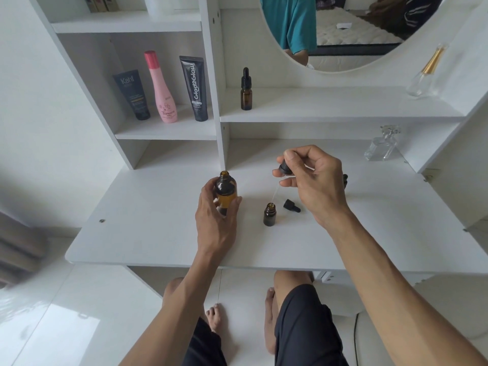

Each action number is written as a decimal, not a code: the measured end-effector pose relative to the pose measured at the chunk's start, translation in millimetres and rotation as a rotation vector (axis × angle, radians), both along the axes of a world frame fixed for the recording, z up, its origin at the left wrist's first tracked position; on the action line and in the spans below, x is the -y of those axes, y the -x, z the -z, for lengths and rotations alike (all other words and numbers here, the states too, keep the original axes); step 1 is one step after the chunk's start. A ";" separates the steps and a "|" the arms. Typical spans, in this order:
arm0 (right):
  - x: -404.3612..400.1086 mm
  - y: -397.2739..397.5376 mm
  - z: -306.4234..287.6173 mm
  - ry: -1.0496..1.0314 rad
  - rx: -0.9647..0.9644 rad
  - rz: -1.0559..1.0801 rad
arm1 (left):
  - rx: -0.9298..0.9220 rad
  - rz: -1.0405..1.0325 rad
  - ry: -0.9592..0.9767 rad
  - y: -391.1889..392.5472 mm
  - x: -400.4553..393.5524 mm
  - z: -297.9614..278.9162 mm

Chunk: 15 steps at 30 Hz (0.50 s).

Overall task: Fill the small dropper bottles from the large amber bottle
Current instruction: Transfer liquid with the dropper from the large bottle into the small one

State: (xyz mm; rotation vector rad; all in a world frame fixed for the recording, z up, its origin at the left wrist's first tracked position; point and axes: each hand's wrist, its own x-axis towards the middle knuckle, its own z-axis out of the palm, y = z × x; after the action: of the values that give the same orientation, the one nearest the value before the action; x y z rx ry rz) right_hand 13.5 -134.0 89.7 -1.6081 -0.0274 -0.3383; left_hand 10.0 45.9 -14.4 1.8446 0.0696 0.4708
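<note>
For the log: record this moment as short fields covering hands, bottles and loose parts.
left hand: grips the large amber bottle, upright, uncapped
right hand: holds a dropper, tip over the small open bottle
loose cap: lying on the desk beside the small bottle
capped dropper bottle: upright on the shelf, untouched

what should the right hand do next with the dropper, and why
Probably squeeze the bulb: the right hand holds the dropper with its glass tip right at the open small bottle, while the left hand steadies the uncapped large bottle.
</note>
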 end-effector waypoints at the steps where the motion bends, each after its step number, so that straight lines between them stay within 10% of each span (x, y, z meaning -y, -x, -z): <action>1: -0.1 0.0 0.0 0.002 0.001 0.002 | 0.002 0.000 0.000 0.0 -0.1 0.0; 15: -0.3 -0.4 -0.3 0.042 0.016 0.002 | 0.007 0.001 -0.011 0.3 0.0 -0.9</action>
State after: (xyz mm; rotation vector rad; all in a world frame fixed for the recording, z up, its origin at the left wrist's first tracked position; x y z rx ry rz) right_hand 13.8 -133.7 89.9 -1.6468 -0.0456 -0.3539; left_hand 9.7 45.9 -13.6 1.8539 0.0613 0.4771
